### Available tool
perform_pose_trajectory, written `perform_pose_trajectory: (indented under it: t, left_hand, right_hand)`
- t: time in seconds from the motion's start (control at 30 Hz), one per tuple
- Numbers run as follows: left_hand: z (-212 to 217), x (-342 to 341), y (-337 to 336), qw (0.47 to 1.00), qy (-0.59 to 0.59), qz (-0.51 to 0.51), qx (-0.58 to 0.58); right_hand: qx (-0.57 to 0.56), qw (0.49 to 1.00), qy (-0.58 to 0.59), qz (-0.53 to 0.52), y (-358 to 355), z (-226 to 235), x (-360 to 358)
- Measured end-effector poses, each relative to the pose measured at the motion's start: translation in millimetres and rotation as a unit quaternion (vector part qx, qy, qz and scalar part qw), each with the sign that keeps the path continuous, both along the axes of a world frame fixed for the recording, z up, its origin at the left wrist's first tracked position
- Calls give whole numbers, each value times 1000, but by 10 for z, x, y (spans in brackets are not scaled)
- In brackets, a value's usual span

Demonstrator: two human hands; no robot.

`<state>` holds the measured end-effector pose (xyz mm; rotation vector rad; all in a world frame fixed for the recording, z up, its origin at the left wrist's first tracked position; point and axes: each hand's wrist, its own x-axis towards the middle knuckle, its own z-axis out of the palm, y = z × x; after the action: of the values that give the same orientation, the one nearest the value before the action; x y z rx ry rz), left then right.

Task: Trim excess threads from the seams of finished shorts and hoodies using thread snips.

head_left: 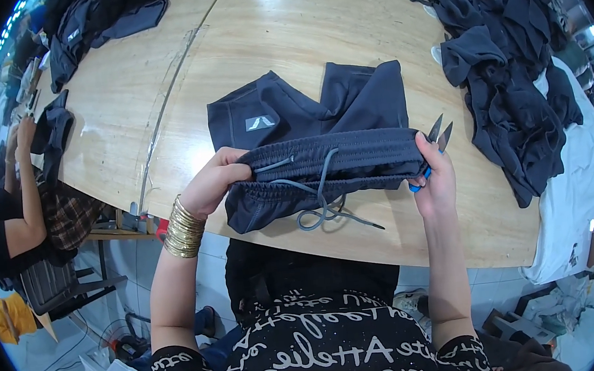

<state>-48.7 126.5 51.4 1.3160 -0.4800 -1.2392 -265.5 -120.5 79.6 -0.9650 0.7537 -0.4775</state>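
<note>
1. Dark navy shorts (313, 136) lying on the near part of the bench (338, 29), legs pointing away, elastic waistband (337, 154) lifted toward the body and stretched between both hands.
2. Grey drawcord (321, 208) hanging loose from the waistband, loops and one end trailing over the near edge of the fabric.
3. Left hand (213, 183) closed on the left end of the waistband, fingers curled over the top; stack of gold bangles (184, 228) on that wrist.
4. Right hand (435, 178) closed on the right end of the waistband, grip also wrapped round a blue-handled thread snips (437, 138), blades pointing up and away, slightly apart.
5. Likely risks: blades so near the taut fabric could nick the waistband or the cord; snips could slip from a grip shared with cloth; dangling cord could snag.
6. Pale wooden bench, rounded at the near edge; heap of dark garments (509, 69) to the right, more dark clothing (99, 21) at the far left.
7. Another person (3, 209) seated at the left side; tiled floor and clutter below.
</note>
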Motion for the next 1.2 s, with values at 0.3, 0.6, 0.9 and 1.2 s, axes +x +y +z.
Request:
perform_pose_trajectory:
  t: [0.3, 0.6, 0.9, 1.2]
  left_hand:
    - [-101, -204, -79, 993, -69, -29, 90]
    - [-221, -400, -115, 995, 3, 99, 16]
    - [-255, -366, -84, 935, -313, 161, 36]
    - [268, -804, 355, 996, -15, -46, 70]
  right_hand:
    - [-569, 818, 76, 12, 411, -316, 136]
    - [-247, 907, 117, 319, 717, -303, 93]
    - [-201, 944, 50, 257, -87, 461, 646]
    - [-443, 874, 135, 146, -85, 60, 491]
